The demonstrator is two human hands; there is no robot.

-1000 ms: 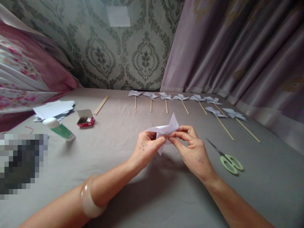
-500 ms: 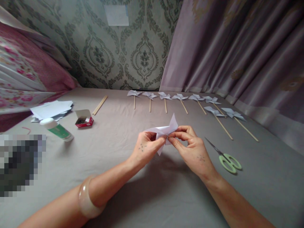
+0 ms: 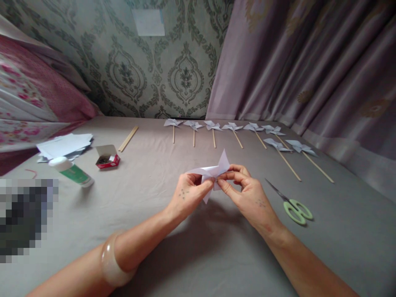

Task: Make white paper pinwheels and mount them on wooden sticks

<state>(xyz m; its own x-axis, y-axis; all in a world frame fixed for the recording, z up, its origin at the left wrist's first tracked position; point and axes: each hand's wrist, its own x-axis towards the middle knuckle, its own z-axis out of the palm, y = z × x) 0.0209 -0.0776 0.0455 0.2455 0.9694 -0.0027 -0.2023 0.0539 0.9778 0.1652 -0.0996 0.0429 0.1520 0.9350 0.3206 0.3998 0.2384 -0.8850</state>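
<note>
A white folded paper pinwheel [image 3: 210,170] is held above the cloth-covered surface, between my two hands. My left hand [image 3: 189,190] grips it from the left, thumb pressed near its centre. From the right, my right hand [image 3: 246,189] pinches close to the same centre with thumb and forefinger. Something tiny and dark shows at those fingertips, too small to name for certain. Scissors [image 3: 292,206] with green handles lie beside my right hand. Farther left stands an open red box [image 3: 107,161] with small dark metal pieces in it.
Several finished pinwheels on sticks [image 3: 213,126] lie in a row at the back and right. On the left are a glue bottle [image 3: 72,171], a stack of paper [image 3: 63,145] and loose wooden sticks [image 3: 128,139]. A curtain [image 3: 262,62] hangs along the right side.
Both hands keep hold of the paper pinwheel with almost the same grip. The view has shifted slightly; nothing on the surface has visibly moved.
</note>
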